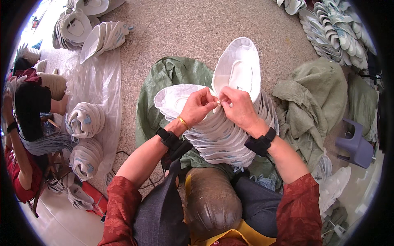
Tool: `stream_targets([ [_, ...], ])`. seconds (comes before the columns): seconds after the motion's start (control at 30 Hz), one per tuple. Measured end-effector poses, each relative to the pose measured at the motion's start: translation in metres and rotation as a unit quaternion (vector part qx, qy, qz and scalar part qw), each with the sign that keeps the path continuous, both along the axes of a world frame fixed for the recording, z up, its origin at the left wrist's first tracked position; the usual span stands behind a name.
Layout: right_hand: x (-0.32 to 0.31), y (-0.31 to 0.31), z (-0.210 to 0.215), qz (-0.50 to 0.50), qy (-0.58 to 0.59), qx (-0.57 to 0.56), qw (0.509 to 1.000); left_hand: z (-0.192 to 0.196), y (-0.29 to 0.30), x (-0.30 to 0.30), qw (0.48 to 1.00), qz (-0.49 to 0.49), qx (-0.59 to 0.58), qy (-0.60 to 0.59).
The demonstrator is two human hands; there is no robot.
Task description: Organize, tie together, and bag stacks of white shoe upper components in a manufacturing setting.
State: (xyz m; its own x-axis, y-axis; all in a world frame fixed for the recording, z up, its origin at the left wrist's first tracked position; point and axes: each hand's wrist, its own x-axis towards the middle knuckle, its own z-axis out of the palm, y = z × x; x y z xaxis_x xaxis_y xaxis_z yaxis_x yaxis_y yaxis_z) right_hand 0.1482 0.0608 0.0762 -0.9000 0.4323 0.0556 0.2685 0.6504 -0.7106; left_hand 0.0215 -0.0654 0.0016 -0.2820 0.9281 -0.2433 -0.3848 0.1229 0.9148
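Note:
Both my hands meet at the top of a long stack of white shoe uppers (219, 143). The fingertips of my left hand (196, 107) pinch a small pale bit that looks like string (218, 102). Against them, the closed fingers of my right hand (239, 107) pinch the same bit, partly hiding it. Just beyond my fingers one white upper (239, 55) stands up with its hollow inside facing me. Another white upper (170, 97) lies tilted to the left, under my left wrist. The stack rests between my knees on a green woven sack (154, 98).
Bundles of white uppers lie at the far left (102, 39) and far right (336, 33). Rolled bundles (85, 119) sit on plastic sheeting (111, 78) near a co-worker's arm (22, 164). A crumpled olive sack (312, 98) and a purple-grey stool (355, 143) are at right.

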Motion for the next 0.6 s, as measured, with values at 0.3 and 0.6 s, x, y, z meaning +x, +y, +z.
stream_targets([
  [0.3, 0.007, -0.009, 0.000, 0.004, 0.002, 0.011, 1.000, 0.007, -0.003, 0.004, 0.995, 0.032, -0.027, -0.087],
  [0.6, 0.008, -0.013, 0.018, 0.022, -0.043, 0.038, 0.998, 0.018, -0.009, 0.006, 0.975, 0.039, 0.018, 0.220],
])
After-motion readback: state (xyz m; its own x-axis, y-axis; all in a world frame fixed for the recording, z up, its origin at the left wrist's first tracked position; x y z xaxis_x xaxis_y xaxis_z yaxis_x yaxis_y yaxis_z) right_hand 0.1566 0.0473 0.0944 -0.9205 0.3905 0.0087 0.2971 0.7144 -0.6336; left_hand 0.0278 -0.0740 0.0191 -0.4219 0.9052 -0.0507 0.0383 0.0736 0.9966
